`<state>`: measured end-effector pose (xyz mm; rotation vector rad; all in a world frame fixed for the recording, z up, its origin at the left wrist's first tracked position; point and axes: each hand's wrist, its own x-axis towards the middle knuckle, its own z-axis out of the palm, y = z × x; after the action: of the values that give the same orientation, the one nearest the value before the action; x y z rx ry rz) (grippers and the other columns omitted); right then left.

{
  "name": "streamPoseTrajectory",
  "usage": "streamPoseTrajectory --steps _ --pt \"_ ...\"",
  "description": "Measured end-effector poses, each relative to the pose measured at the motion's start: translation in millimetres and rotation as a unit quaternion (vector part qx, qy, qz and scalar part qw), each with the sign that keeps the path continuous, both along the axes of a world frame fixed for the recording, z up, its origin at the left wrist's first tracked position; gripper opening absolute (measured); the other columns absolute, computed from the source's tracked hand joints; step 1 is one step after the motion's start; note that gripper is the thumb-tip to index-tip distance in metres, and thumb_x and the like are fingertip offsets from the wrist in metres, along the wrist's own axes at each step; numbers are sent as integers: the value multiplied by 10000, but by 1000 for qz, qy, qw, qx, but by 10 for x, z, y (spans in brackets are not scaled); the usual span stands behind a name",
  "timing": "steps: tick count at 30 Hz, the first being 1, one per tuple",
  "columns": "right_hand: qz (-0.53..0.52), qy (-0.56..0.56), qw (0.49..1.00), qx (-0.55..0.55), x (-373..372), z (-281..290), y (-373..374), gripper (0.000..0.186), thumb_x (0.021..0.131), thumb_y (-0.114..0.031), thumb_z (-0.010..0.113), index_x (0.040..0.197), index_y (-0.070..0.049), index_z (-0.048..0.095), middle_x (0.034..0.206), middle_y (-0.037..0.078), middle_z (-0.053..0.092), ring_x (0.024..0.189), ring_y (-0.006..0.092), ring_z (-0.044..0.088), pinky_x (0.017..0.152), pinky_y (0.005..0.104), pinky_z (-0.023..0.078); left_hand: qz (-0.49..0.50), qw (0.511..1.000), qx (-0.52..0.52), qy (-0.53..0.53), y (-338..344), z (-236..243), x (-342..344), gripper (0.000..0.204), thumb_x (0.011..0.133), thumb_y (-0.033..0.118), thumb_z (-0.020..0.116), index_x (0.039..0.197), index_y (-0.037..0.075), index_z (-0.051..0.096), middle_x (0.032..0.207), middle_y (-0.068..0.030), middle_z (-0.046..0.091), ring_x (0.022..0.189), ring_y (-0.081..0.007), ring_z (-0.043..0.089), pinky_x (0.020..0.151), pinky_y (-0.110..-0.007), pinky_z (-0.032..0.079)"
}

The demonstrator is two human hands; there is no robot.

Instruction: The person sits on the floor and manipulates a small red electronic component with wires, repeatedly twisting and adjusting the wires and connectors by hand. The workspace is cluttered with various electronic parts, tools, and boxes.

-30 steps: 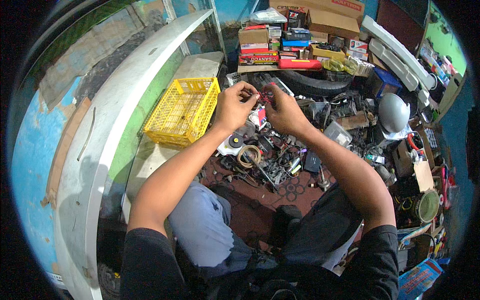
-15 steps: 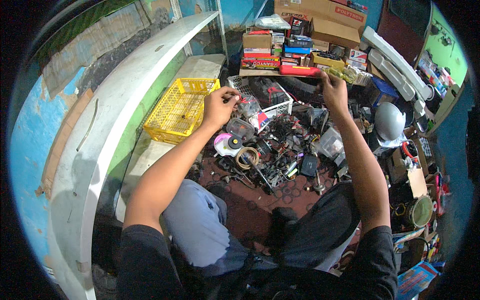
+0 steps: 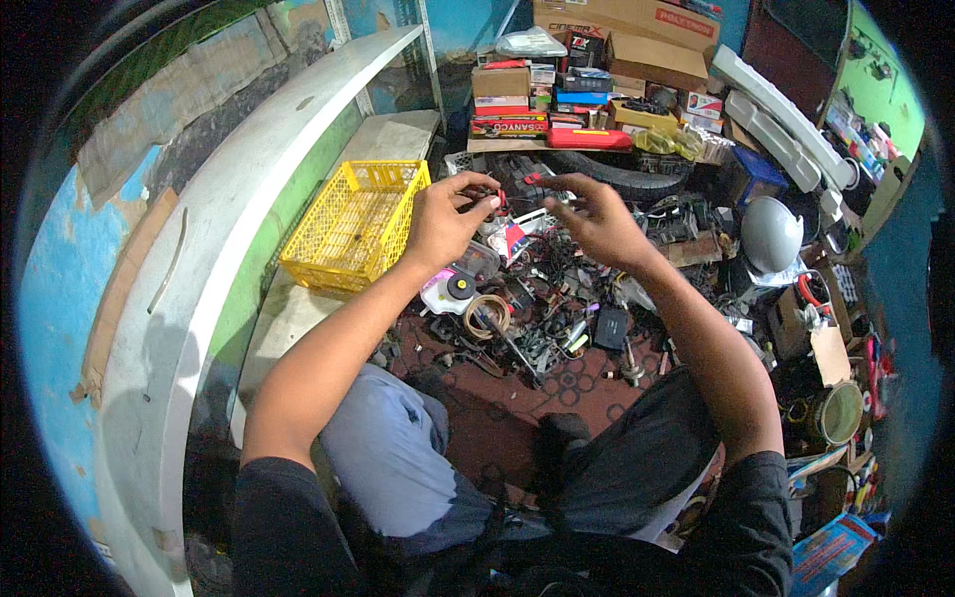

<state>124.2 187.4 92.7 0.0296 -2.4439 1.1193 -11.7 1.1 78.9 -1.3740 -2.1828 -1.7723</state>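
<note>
My left hand (image 3: pixel 445 221) is raised in front of me, thumb and fingers closed on a small red and dark piece (image 3: pixel 499 200) whose kind is too small to make out. Facing it from the right is my right hand (image 3: pixel 600 227), its index finger stretched out and the thumb apart, with nothing visible in its grasp. The right fingertip lies close to another red bit (image 3: pixel 532 179) over the white basket (image 3: pixel 532 218), which the hands largely cover. Below the hands a white plastic reservoir with a black cap (image 3: pixel 460 287) and a coiled tan ring (image 3: pixel 487 316) lie among loose parts.
On the left, a yellow crate (image 3: pixel 348 224) stands on a pale bench. Stacked boxes (image 3: pixel 502 104), a long red case (image 3: pixel 589 139) and a black tire (image 3: pixel 617 174) are at the back. A grey dome-shaped shell (image 3: pixel 771 235) sits right. Mixed parts cover the reddish floor ahead.
My right hand has come down and left from beside the red case to near my left hand, its fingers spreading. My left hand has shifted slightly right, still holding the small piece.
</note>
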Motion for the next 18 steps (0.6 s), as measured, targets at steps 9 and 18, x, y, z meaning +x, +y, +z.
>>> streamPoseTrajectory --steps 9,18 --pt "86 -103 921 -365 -83 -73 15 252 924 -193 632 1041 30 637 881 76 661 819 155 645 750 291 521 -85 989 69 -97 92 134 150 196 892 35 637 1078 -27 623 1018 -84 642 883 -135 641 699 -273 557" --pt "13 -41 942 -332 -53 30 84 221 940 -202 613 1085 -35 620 735 -26 551 536 32 433 449 189 321 -56 993 0 -100 89 30 8 197 953 45 539 1120 20 640 878 -34 631 656 -51 565 543 -213 483"
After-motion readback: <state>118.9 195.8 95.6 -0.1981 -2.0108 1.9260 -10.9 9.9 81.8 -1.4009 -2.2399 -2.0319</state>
